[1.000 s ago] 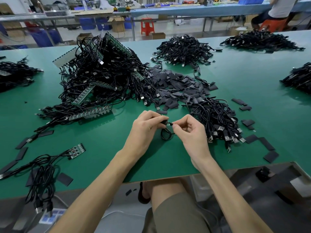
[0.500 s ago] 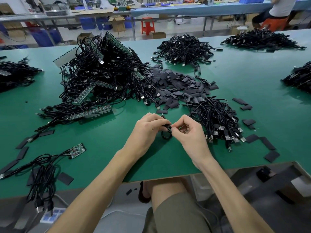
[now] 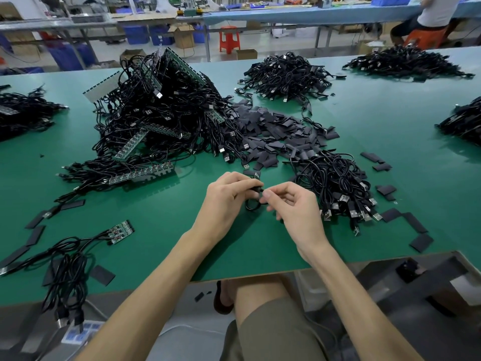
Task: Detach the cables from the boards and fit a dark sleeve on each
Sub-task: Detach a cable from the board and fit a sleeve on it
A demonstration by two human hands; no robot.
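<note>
Green matting covers the bench (image 3: 364,157), and behind it a workshop runs back with blue benches and a red stool (image 3: 229,39). Both hands meet just above the near middle of the bench. The left hand (image 3: 226,201) curls its fingers round a small coiled black cable (image 3: 251,206), and the right hand (image 3: 294,209) pinches that cable's end between thumb and forefinger. The dark tip at the fingertips is too small to tell whether it is a plug or a sleeve. Beyond the hands lies a flat heap of dark sleeves (image 3: 273,131). Left of it rises a large tangle of cables on long boards (image 3: 161,118). Just right of the right hand sits a pile of loose cables (image 3: 335,183) with their metal plugs facing the near edge. A small board (image 3: 121,231) with a few cables attached lies at the near left.
</note>
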